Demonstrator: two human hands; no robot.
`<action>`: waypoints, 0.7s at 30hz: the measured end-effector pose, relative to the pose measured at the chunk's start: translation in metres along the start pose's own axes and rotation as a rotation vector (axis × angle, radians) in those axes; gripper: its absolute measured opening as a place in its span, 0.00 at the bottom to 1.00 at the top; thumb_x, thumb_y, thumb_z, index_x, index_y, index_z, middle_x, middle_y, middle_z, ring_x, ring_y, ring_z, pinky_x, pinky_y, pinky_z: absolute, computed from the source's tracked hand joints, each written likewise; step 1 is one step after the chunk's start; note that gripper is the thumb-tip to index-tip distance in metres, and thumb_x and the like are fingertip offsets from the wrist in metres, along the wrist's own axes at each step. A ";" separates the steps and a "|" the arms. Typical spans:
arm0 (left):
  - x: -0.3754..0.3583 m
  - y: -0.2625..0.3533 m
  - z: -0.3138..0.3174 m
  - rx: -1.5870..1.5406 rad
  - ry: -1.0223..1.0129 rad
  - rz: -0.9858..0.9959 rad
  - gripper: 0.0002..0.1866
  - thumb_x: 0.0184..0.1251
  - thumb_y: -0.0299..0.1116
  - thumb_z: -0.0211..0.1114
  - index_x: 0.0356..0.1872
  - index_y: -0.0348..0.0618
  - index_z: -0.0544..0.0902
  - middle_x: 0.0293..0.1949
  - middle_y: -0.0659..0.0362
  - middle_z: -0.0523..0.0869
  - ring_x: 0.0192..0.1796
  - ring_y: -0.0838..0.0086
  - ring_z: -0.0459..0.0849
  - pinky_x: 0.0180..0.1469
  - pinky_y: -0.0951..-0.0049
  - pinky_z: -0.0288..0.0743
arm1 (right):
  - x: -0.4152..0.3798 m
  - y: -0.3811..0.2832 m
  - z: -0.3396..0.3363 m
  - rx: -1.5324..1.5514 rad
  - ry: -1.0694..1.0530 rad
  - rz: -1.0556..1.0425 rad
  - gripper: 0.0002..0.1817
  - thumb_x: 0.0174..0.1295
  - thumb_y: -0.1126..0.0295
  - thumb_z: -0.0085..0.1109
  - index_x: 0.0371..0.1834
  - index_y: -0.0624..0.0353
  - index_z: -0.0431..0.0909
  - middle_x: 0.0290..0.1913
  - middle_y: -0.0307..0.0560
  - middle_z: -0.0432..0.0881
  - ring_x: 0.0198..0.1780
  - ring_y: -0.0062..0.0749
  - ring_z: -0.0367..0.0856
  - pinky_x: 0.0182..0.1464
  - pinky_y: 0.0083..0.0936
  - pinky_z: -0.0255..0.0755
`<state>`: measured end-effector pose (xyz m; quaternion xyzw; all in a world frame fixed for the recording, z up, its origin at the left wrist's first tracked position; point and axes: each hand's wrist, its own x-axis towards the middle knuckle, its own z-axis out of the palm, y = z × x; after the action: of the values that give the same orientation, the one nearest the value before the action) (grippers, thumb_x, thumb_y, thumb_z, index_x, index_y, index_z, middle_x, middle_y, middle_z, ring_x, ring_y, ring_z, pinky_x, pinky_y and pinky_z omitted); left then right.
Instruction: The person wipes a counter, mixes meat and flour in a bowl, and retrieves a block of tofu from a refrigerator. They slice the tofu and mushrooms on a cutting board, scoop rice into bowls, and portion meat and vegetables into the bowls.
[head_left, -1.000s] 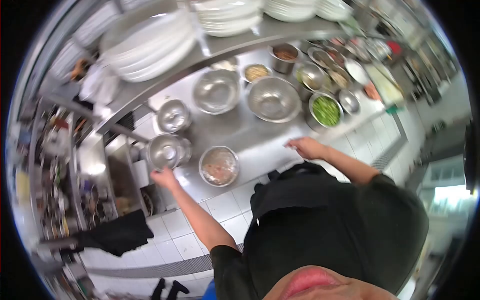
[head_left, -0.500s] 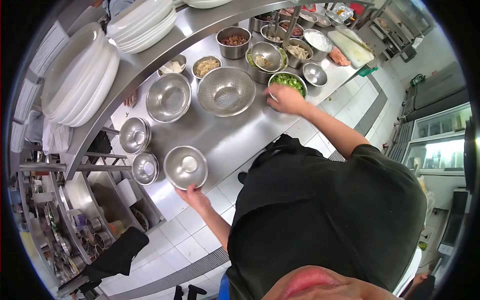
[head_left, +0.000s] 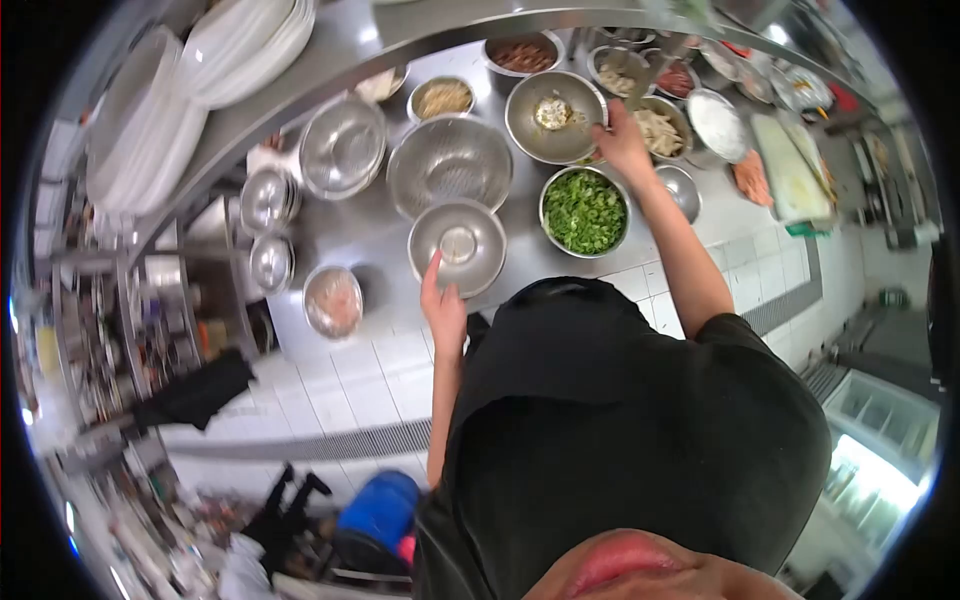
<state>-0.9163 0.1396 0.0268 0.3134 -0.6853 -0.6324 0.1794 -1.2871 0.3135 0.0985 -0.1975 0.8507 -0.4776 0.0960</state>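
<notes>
My left hand (head_left: 444,305) holds the near rim of a shallow steel bowl (head_left: 483,245) that has a small pale patch at its centre. That bowl overlaps the front of a large perforated steel bowl (head_left: 410,170). At the right, my right hand (head_left: 622,140) grips the right rim of another steel bowl (head_left: 530,110), which has some pale food at its bottom. Just below it stands a bowl of chopped green leaves (head_left: 585,212). A small bowl with pale pink contents (head_left: 334,302) is at the table's front left.
More steel bowls (head_left: 343,148) stand at the left, with small stacked bowls (head_left: 268,200) beside them. Food containers (head_left: 522,54) line the back. White plates (head_left: 245,50) sit on the raised shelf. A cutting board (head_left: 790,165) lies at the right, beside orange-pink food (head_left: 750,180).
My left hand has moved right with its bowl. My right hand has left the greens and taken hold of the bowl behind them. The bowl with pink contents now shows. The view has shifted.
</notes>
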 end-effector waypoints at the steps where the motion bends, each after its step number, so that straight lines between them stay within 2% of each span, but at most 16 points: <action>1: -0.001 0.032 0.020 -0.128 0.067 -0.087 0.35 0.66 0.21 0.52 0.77 0.41 0.60 0.74 0.49 0.65 0.69 0.56 0.73 0.57 0.62 0.79 | -0.011 -0.030 -0.010 0.207 -0.113 0.000 0.12 0.61 0.73 0.58 0.45 0.64 0.71 0.34 0.49 0.82 0.27 0.26 0.82 0.24 0.24 0.77; 2: -0.003 0.049 0.033 -0.258 0.130 -0.162 0.32 0.70 0.24 0.54 0.76 0.38 0.62 0.74 0.49 0.66 0.70 0.56 0.72 0.58 0.60 0.78 | -0.019 -0.048 -0.012 0.212 -0.167 -0.001 0.12 0.61 0.73 0.58 0.45 0.64 0.71 0.34 0.49 0.82 0.27 0.26 0.82 0.24 0.24 0.77; 3: -0.007 0.048 0.039 -0.258 0.164 -0.177 0.32 0.70 0.24 0.54 0.76 0.38 0.62 0.74 0.49 0.66 0.70 0.56 0.72 0.58 0.60 0.78 | -0.026 -0.064 -0.012 0.185 -0.335 -0.012 0.12 0.62 0.74 0.58 0.46 0.64 0.71 0.37 0.48 0.82 0.27 0.24 0.82 0.24 0.22 0.77; 4: -0.005 0.046 0.049 -0.456 0.214 -0.197 0.30 0.72 0.27 0.56 0.74 0.37 0.64 0.73 0.49 0.67 0.67 0.58 0.74 0.56 0.61 0.79 | -0.031 -0.074 -0.013 0.152 -0.486 -0.028 0.11 0.62 0.74 0.58 0.47 0.64 0.71 0.39 0.47 0.82 0.28 0.23 0.81 0.24 0.21 0.77; 5: 0.000 0.045 0.058 -0.657 0.251 -0.209 0.28 0.74 0.30 0.58 0.73 0.37 0.66 0.72 0.50 0.68 0.65 0.60 0.76 0.53 0.61 0.80 | -0.036 -0.081 -0.010 0.109 -0.677 0.011 0.14 0.65 0.70 0.61 0.49 0.63 0.72 0.42 0.46 0.81 0.29 0.22 0.81 0.26 0.19 0.77; 6: -0.004 0.028 0.064 -0.764 0.288 -0.172 0.26 0.71 0.29 0.61 0.69 0.34 0.70 0.66 0.50 0.74 0.60 0.64 0.80 0.54 0.64 0.79 | -0.038 -0.074 0.001 0.235 -0.833 -0.081 0.17 0.66 0.64 0.64 0.50 0.63 0.72 0.42 0.45 0.81 0.33 0.22 0.82 0.29 0.18 0.77; 7: -0.007 0.028 0.071 -0.774 0.287 -0.166 0.26 0.71 0.29 0.61 0.69 0.34 0.70 0.66 0.50 0.74 0.60 0.64 0.80 0.54 0.64 0.79 | -0.038 -0.082 0.001 0.290 -0.985 -0.077 0.21 0.67 0.55 0.64 0.52 0.60 0.75 0.41 0.49 0.82 0.39 0.30 0.85 0.35 0.26 0.80; 9: -0.016 0.029 0.080 -0.564 0.398 -0.138 0.26 0.66 0.24 0.62 0.66 0.34 0.71 0.59 0.50 0.79 0.57 0.66 0.81 0.58 0.65 0.75 | 0.005 -0.089 0.007 -0.097 -0.763 -0.350 0.24 0.68 0.52 0.62 0.57 0.58 0.76 0.46 0.50 0.85 0.42 0.39 0.85 0.46 0.36 0.80; 11: -0.031 0.026 0.078 -0.591 0.513 -0.214 0.24 0.60 0.20 0.63 0.60 0.32 0.73 0.51 0.54 0.83 0.51 0.69 0.81 0.56 0.71 0.73 | 0.098 -0.049 0.041 -0.256 -0.472 -0.439 0.25 0.67 0.50 0.62 0.58 0.57 0.78 0.54 0.51 0.85 0.48 0.47 0.85 0.55 0.41 0.76; 13: -0.051 0.015 0.068 -0.603 0.573 -0.245 0.25 0.58 0.19 0.61 0.59 0.31 0.74 0.52 0.54 0.83 0.51 0.69 0.81 0.55 0.72 0.73 | 0.190 -0.030 0.064 -0.638 -0.407 -0.410 0.30 0.68 0.45 0.57 0.63 0.56 0.76 0.59 0.55 0.82 0.55 0.45 0.84 0.58 0.39 0.75; 15: -0.075 0.012 0.058 -0.612 0.657 -0.271 0.25 0.56 0.18 0.59 0.59 0.30 0.75 0.52 0.53 0.83 0.51 0.70 0.82 0.54 0.73 0.73 | 0.260 0.008 0.100 -0.878 -0.410 -0.411 0.29 0.68 0.46 0.57 0.62 0.56 0.77 0.58 0.55 0.83 0.55 0.46 0.84 0.58 0.39 0.75; 18: -0.104 0.024 0.052 -0.552 0.770 -0.296 0.24 0.53 0.17 0.59 0.56 0.32 0.76 0.48 0.55 0.83 0.46 0.72 0.81 0.51 0.73 0.73 | 0.306 0.050 0.138 -0.970 -0.421 -0.425 0.27 0.67 0.48 0.57 0.61 0.56 0.78 0.57 0.56 0.83 0.55 0.47 0.84 0.59 0.40 0.75; 21: -0.125 0.033 0.046 -0.564 0.822 -0.459 0.23 0.52 0.18 0.60 0.53 0.34 0.76 0.44 0.57 0.83 0.42 0.74 0.79 0.48 0.74 0.72 | 0.312 0.071 0.160 -0.971 -0.388 -0.475 0.26 0.66 0.49 0.57 0.59 0.56 0.79 0.56 0.57 0.83 0.56 0.48 0.83 0.59 0.40 0.75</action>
<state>-0.8595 0.2563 0.0715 0.6159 -0.2767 -0.6400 0.3668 -1.5296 0.0892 -0.0378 -0.4886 0.8716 0.0044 0.0386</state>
